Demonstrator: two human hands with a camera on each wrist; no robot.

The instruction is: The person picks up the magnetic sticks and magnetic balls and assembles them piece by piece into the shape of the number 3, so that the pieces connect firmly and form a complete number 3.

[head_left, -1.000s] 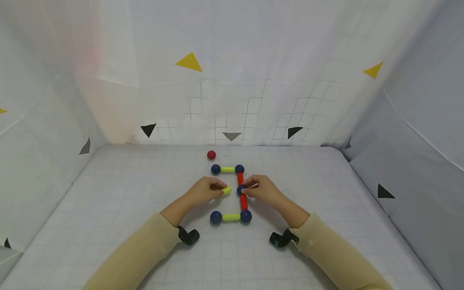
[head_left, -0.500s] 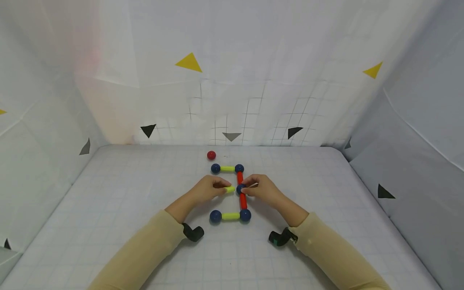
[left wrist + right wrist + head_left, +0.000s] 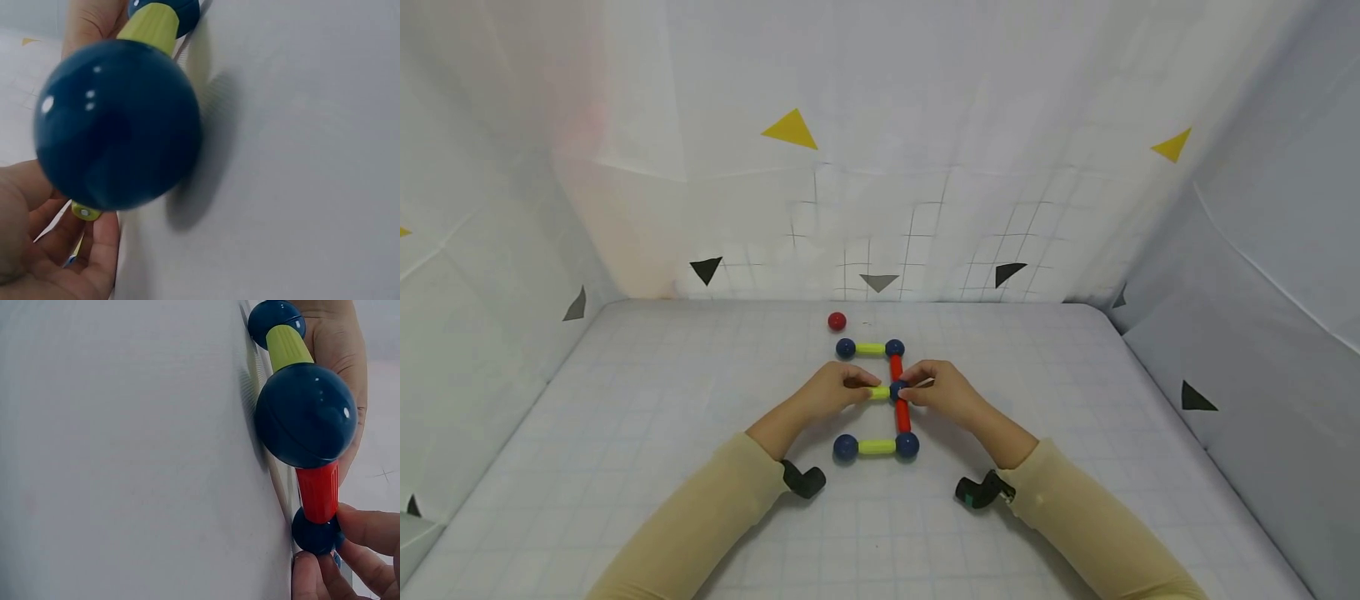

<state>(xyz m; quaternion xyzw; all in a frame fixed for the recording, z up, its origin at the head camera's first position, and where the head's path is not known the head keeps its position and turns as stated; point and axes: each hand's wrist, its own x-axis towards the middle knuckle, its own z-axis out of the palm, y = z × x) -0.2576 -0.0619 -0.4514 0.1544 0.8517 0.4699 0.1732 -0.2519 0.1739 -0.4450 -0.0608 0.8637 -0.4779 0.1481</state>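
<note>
Blue balls and short rods lie joined in an E-like shape in the head view. My left hand (image 3: 831,392) pinches a yellow-green rod (image 3: 879,392), whose right end meets the middle blue ball (image 3: 895,390). In the left wrist view the rod's other end (image 3: 85,212) shows a small silvery dot. My right hand (image 3: 953,398) holds that middle ball between thumb and fingers. Red rods run from it to the far corner ball (image 3: 894,347) and the near corner ball (image 3: 907,445). The near red rod (image 3: 319,492) fills the gap between two balls in the right wrist view.
A loose red ball (image 3: 837,321) lies behind the shape. Far and near yellow-green rods (image 3: 871,349) end in left-hand blue balls (image 3: 846,447). A white grid-marked cloth covers the table (image 3: 880,542), and white sheet walls (image 3: 880,208) with triangle markers stand around it.
My left hand has moved to the right with the yellow-green rod, closing the gap to the middle blue ball. The right hand keeps its hold on that ball, almost still.
</note>
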